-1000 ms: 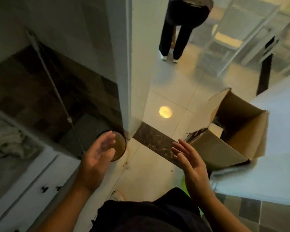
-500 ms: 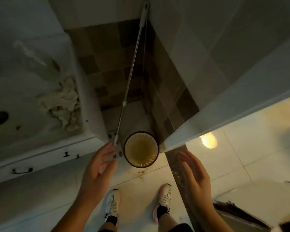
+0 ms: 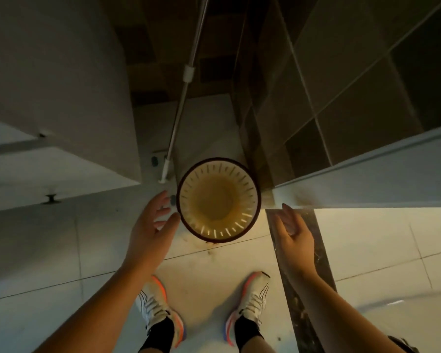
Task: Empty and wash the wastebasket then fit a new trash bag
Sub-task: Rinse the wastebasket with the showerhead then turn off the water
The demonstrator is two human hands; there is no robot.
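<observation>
A round slotted wastebasket [image 3: 218, 200] with a dark rim stands upright on the pale floor tiles, seen from straight above. Its yellowish inside holds nothing that I can see, and no bag lines it. My left hand [image 3: 152, 221] hovers just left of the rim, fingers spread, thumb tip close to the rim without gripping it. My right hand [image 3: 292, 230] is out to the right of the basket, fingers apart, a hand's width from the rim. Both hands hold nothing.
A mop pole [image 3: 182, 95] leans into the tiled corner just behind the basket. A white cabinet [image 3: 61, 103] stands at left, a tiled wall and door frame [image 3: 367, 179] at right. A dark threshold strip [image 3: 298, 276] runs beside my feet [image 3: 161, 304].
The view has swung from the doorway and cardboard box down to the basket. Both hands have come closer to the basket's rim on either side.
</observation>
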